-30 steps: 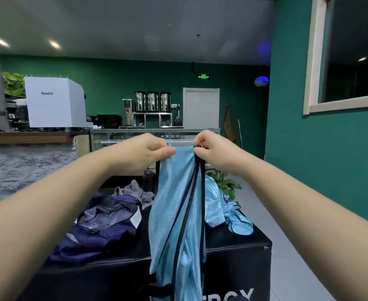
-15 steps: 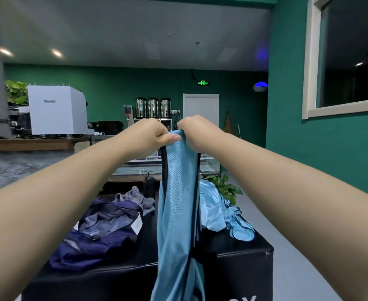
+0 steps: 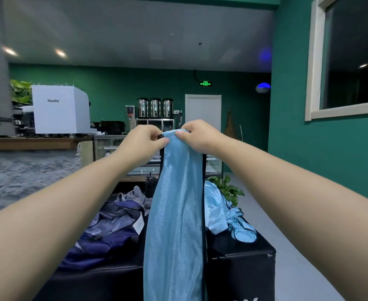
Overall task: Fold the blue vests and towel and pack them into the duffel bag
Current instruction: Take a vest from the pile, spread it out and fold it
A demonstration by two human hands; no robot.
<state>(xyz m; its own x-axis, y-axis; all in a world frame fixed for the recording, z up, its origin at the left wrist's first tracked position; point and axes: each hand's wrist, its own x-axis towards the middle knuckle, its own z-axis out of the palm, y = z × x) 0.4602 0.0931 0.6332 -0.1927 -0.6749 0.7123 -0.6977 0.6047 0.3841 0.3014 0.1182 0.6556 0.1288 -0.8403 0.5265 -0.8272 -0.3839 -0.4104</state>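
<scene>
Duffel bag (image 3: 113,233): dark navy, lying slumped and open-looking on the left of the black bench (image 3: 244,253); what is inside cannot be told; a white tag shows at its right edge; nothing blue appears packed in it, so I judge packing not yet begun
Grey cloth (image 3: 133,195): crumpled just behind the bag, touching it; perhaps the towel, though I cannot be sure
Left hand (image 3: 143,141): raised in front of the chest; fingers curled, thumb and fingertips pinching the top left edge of the held vest beside its black trim
Held vest (image 3: 176,213): light blue with black binding, hanging straight down in a narrow column between the two hands and out past the bottom of the view; it hides the middle of the bench
Handling: the fabric looks thin, light and limp, with a slight sheen, so likely slippery; it will not hold a crease unaided; best taken at the bound edges or shoulder seams, where the trim gives the fingers something firm, and laid flat on the bench to fold
Right hand (image 3: 197,137): level with the left and close to it; fingers curled over the top right edge, thumb pressing the cloth from the front
Second vest (image 3: 222,213): same light blue, heaped unfolded on the right of the bench, just beside the hanging one
Plant (image 3: 228,187): green leaves behind the heap
</scene>
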